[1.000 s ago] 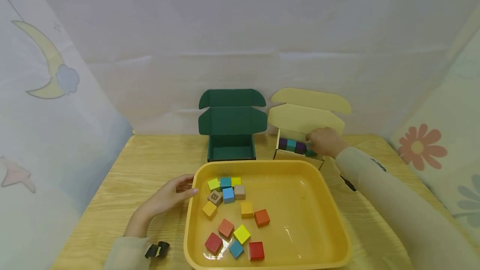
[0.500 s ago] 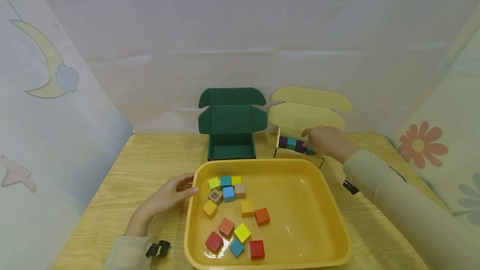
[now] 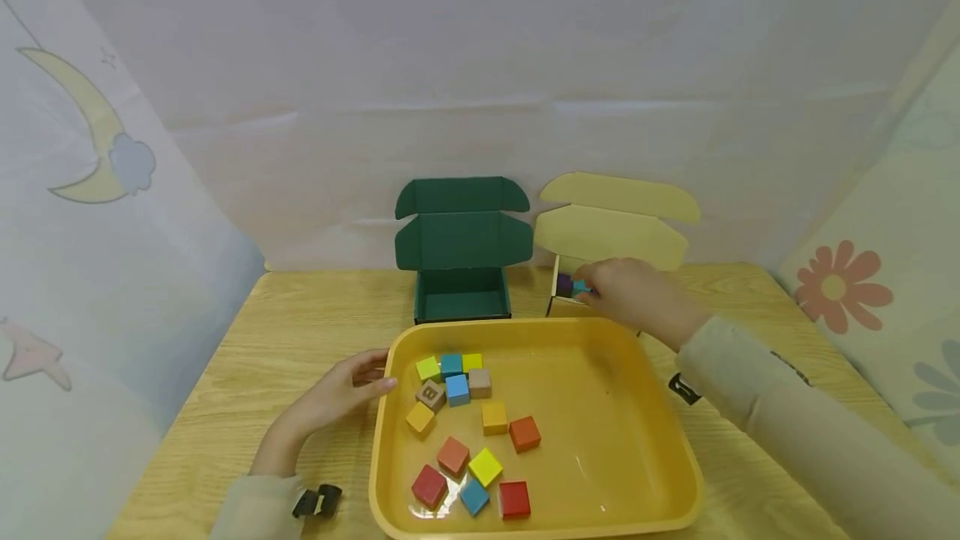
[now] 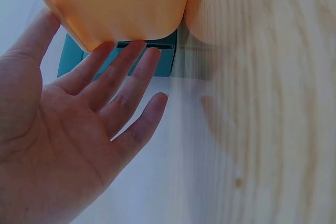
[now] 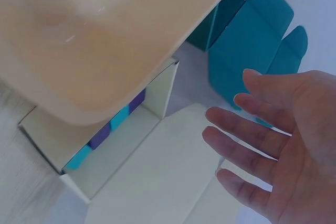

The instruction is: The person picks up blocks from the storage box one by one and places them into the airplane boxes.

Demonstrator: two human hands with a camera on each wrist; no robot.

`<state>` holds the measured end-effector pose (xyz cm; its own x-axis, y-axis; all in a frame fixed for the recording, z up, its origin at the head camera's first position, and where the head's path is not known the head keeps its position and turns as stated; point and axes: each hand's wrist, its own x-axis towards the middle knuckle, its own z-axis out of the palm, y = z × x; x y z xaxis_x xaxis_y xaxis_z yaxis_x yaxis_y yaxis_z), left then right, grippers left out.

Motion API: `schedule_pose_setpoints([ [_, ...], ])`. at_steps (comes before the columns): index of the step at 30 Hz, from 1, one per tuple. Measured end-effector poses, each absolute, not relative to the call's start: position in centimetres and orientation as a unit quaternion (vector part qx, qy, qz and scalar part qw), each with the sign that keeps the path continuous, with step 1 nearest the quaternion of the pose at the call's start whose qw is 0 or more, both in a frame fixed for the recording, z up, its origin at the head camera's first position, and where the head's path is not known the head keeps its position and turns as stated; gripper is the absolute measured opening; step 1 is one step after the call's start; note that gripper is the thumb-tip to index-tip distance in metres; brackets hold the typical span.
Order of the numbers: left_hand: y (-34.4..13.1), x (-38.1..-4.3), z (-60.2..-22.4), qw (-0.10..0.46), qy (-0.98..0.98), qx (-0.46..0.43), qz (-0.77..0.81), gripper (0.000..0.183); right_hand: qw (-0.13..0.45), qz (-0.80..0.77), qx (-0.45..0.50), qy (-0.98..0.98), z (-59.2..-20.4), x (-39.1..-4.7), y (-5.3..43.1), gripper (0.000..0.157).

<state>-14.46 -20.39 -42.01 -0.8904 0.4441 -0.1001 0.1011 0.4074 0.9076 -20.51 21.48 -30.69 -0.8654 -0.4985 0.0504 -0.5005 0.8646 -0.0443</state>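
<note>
My left hand (image 3: 333,397) rests at the left wall of a yellow plastic tray (image 3: 607,432); the left wrist view shows its fingers (image 4: 118,85) spread and fairly straight against the tray's side. My right hand (image 3: 645,294) is over an open cream cardboard box (image 3: 611,227), hiding much of its inside in the head view. In the right wrist view the fingers (image 5: 247,129) are loosely extended with nothing between them. Purple and teal blocks (image 5: 100,136) stand in a row along one wall of that box. Several coloured wooden blocks (image 3: 457,390) lie in the tray's left half.
An open dark green cardboard box (image 3: 465,240) stands left of the cream one, just behind the tray. Both lids are raised towards the white cloth (image 3: 480,140) at the back. All of it stands on a wooden table (image 3: 322,298).
My right hand first lifts slightly from the row's right end, then moves left and nearer, now covering more of the row. My left hand stays at the tray.
</note>
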Motion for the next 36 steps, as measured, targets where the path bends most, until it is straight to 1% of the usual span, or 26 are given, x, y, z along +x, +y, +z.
schedule_pose_setpoints([
  [2, -20.4, -14.5, -42.1, 0.164, 0.825, 0.162, 0.516, 0.061, 0.030, 0.022, 0.267, -0.963, -30.6, -20.1, 20.9, 0.030],
  [7, -20.4, -14.5, -42.3, 0.161, 0.829, 0.158, 0.511, 0.062, 0.032, 0.013, 0.276, -0.961, -30.5, -19.1, 19.2, 0.029],
  [11, -20.4, -14.4, -42.4, 0.161, 0.830, 0.157, 0.511, 0.062, 0.050, -0.003, 0.304, -0.951, -30.5, -18.1, 17.7, 0.028],
  [14, -20.5, -14.4, -42.4, 0.163, 0.829, 0.158, 0.511, 0.062, 0.059, -0.011, 0.316, -0.947, -30.5, -17.3, 16.7, 0.031],
  [24, -20.4, -14.4, -42.0, 0.166, 0.818, 0.174, 0.523, 0.062, 0.050, 0.017, 0.365, -0.930, -31.1, -15.5, 14.3, 0.028],
  [29, -20.3, -14.4, -42.0, 0.166, 0.819, 0.173, 0.522, 0.062, 0.042, 0.007, 0.387, -0.921, -31.5, -14.9, 13.3, 0.030],
  [36, -20.3, -14.4, -42.0, 0.163, 0.824, 0.169, 0.515, 0.061, 0.026, 0.004, 0.390, -0.920, -31.9, -14.1, 11.7, 0.031],
])
